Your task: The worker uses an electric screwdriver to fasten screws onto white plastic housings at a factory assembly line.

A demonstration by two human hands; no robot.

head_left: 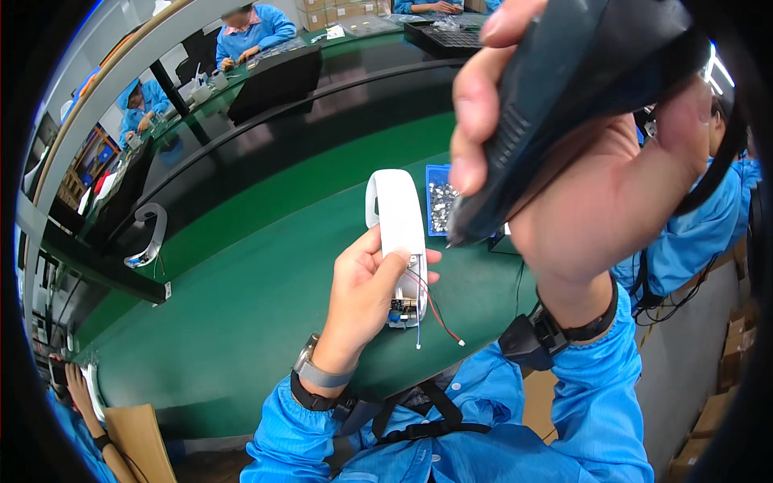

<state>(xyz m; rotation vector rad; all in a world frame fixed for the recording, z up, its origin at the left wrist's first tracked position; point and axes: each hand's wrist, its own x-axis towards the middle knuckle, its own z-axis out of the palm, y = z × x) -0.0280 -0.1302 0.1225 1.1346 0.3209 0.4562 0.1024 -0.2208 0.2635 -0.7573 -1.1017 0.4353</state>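
Note:
My left hand (361, 286) holds a white curved plastic housing (400, 213) upright above the green bench, the thumb pressed on its front. At the housing's lower end a small circuit board (400, 312) shows, and thin red, black and blue wires with small white plugs hang from it. Close to the camera, my right hand (596, 201) is wrapped round a dark, tapered electric screwdriver (555, 97). Its tip points down toward the bench, to the right of the housing and apart from it. A blue bin (436, 171) of small metal parts stands behind the tip, partly hidden by the tool.
A second white curved housing (163, 228) lies at the left, beyond the green bench (250, 346). Across the line are black boxes (278, 84), a black tray (443, 39) and several people in blue coats. Another person sits close on the right. Cardboard (138, 439) stands at lower left.

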